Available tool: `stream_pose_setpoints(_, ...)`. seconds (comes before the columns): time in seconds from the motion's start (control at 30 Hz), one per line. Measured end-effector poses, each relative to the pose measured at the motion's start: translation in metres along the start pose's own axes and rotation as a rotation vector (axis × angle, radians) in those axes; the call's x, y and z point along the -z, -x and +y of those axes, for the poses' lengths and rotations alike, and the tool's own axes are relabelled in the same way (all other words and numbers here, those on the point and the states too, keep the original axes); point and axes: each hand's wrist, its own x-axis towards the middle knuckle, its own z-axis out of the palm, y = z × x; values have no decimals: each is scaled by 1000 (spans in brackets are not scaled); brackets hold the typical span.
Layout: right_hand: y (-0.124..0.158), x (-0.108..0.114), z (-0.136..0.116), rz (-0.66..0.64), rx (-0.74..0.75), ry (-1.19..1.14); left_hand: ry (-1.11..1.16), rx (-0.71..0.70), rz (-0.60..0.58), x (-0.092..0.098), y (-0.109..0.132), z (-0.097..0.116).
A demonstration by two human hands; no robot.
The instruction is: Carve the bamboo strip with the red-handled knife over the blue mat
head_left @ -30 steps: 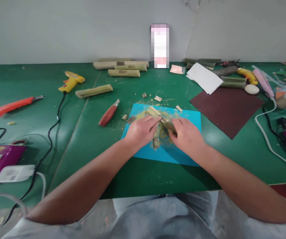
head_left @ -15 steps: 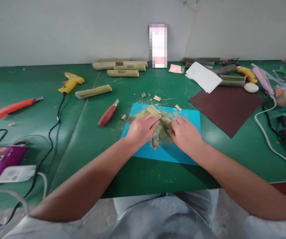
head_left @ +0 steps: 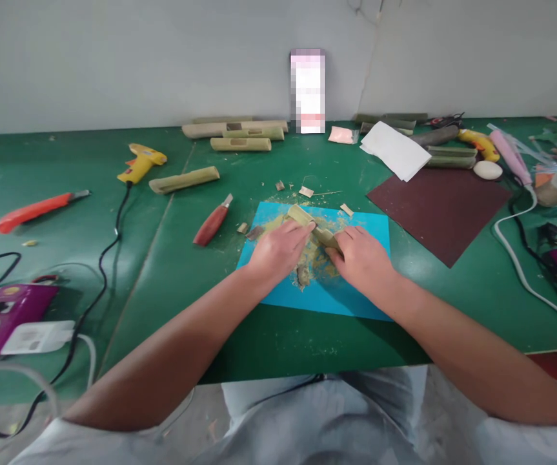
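A short pale bamboo tube (head_left: 325, 236) with a cut-out in its side lies at a slant over the blue sheet (head_left: 375, 226). My right hand (head_left: 363, 255) is closed round its near right end. At the cut-out, my left hand (head_left: 281, 248) is closed with its fingertips pressed against the tube; a small dark spot shows there, and I cannot make out whether it is a separate piece. Yellowish bamboo dust (head_left: 314, 261) and shavings lie on the sheet under the hands. A red-handled knife (head_left: 212, 223) rests left of the sheet, beside small bamboo chips (head_left: 242, 228).
Several bamboo tubes (head_left: 242, 144) lie along the back, and another bamboo tube (head_left: 184, 179) is nearer. Left are a yellow glue gun (head_left: 141, 163), an orange cutter (head_left: 36, 212) and a purple power strip (head_left: 21, 310). A brown sheet (head_left: 440, 216) and white paper (head_left: 395, 150) lie right.
The view has shifted very slightly. Both hands stay on the bamboo tube in almost the same place, and the objects around have not been moved.
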Motion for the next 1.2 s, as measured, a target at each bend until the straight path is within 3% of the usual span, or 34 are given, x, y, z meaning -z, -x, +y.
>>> stream_pose_setpoints(0.4, 1, -4, -1, 21, 22, -7, -36, 26, -26, 0, -2, 4)
stream_pose_setpoints(0.57, 1, -6, -2, 37, -11, -48, -27, 72, -102, 1, -6, 7)
stream_pose_setpoints(1.07, 1, -1, -7, -14, -7, 23, 47, 68, -55, -1, -4, 6)
stream_pose_setpoints(1.2, 0, 0, -6, -22, -84, -45, 49, 57, -61, -1, -3, 7)
